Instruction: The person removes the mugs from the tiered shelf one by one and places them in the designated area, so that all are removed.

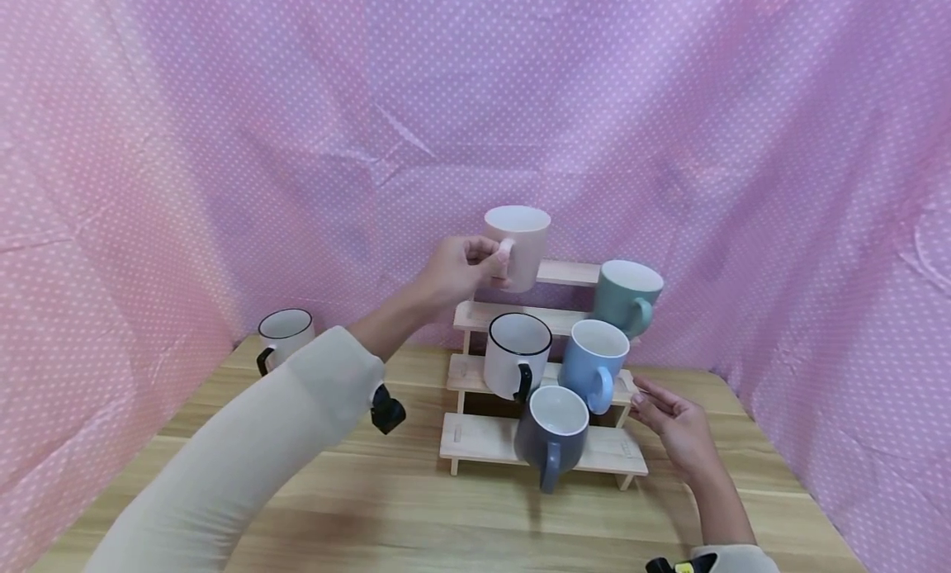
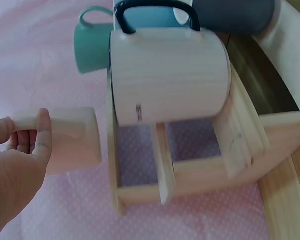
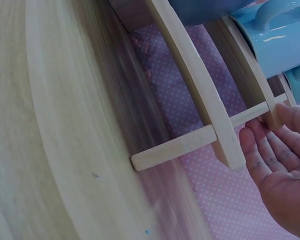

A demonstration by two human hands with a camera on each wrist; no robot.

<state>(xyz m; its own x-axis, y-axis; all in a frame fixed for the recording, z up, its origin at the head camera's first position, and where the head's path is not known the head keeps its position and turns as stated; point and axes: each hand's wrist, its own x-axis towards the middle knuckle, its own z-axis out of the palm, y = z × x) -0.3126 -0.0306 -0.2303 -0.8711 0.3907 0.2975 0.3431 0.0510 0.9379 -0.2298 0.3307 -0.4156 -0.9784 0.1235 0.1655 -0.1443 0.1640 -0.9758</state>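
My left hand (image 1: 462, 267) pinches the handle of a pale pink mug (image 1: 529, 251). In the head view that mug appears in front of the top step; in the left wrist view it is apart from the wooden stepped rack (image 2: 162, 165). At the rack's right end, the thumb and fingers of my right hand (image 3: 285, 155) pinch the tip of a step. On the rack stand a green mug (image 1: 620, 300), a white mug with black rim and handle (image 1: 513, 362), a light blue mug (image 1: 587, 362) and, on the lowest step, a dark grey mug (image 1: 546, 441).
Another black-rimmed white mug (image 1: 286, 333) stands at the table's back left, partly behind my left sleeve (image 1: 297, 408). The wooden table (image 1: 416, 523) carries the rack. Pink dotted cloth (image 1: 446, 102) hangs behind and at both sides.
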